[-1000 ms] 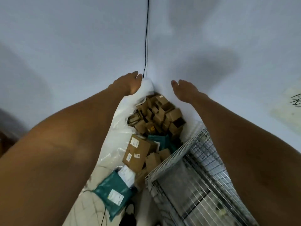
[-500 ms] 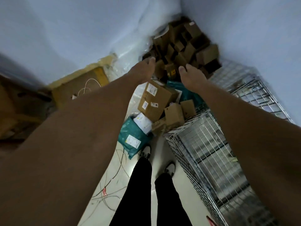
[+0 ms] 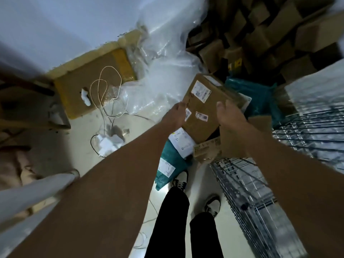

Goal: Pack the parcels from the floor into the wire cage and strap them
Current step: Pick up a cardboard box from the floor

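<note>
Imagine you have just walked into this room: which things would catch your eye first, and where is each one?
First, the brown box at centre, with the left hand at its left edge and the right hand at its right side. Next, the wire cage at lower right beside the person's legs. Then the crumpled clear plastic and the heap of small cartons at top right.

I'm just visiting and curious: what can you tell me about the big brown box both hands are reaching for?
The brown cardboard box is a flat-sided parcel with several white printed labels on its top face. It lies tilted on the heap of parcels, over a white mailer and beside a teal bag. The left hand touches its left edge and the right hand is at its right side; whether either grips yet is unclear.
</note>
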`<state>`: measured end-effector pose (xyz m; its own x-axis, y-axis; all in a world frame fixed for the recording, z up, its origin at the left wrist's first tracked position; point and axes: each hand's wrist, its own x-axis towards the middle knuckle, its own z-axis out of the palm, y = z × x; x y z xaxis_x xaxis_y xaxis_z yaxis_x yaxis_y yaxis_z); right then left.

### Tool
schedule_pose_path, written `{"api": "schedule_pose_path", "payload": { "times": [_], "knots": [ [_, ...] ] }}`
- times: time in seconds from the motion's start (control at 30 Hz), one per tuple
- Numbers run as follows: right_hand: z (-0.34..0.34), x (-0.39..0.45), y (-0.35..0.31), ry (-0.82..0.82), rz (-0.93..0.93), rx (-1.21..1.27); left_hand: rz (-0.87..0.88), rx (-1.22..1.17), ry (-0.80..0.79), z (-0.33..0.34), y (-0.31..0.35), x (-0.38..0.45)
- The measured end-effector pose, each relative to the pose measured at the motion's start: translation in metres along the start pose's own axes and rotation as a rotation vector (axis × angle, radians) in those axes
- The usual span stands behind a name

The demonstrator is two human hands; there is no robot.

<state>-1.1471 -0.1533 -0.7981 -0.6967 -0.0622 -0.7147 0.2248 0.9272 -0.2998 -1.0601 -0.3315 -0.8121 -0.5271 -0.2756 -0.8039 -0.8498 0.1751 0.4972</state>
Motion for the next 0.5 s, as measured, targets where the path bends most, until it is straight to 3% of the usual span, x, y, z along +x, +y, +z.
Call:
{"api": "schedule_pose_path", "payload": {
  "times": [0.17, 0.3, 0.5],
  "knots": [
    [0.012, 0.085, 0.030, 0.163, -0.036, -0.083, -0.113, -0.257, -0.018, 0.041, -0.051, 0.089],
    [0.021, 0.135, 0.035, 0.147, -0.122, -0.181, -0.207, -0.489, -0.023, 0.069, -0.073, 0.137],
    [0.039, 0.171, 0.054, 0.144, -0.173, -0.200, -0.294, -0.580, 0.076, 0.085, -0.092, 0.182]
  ]
}}
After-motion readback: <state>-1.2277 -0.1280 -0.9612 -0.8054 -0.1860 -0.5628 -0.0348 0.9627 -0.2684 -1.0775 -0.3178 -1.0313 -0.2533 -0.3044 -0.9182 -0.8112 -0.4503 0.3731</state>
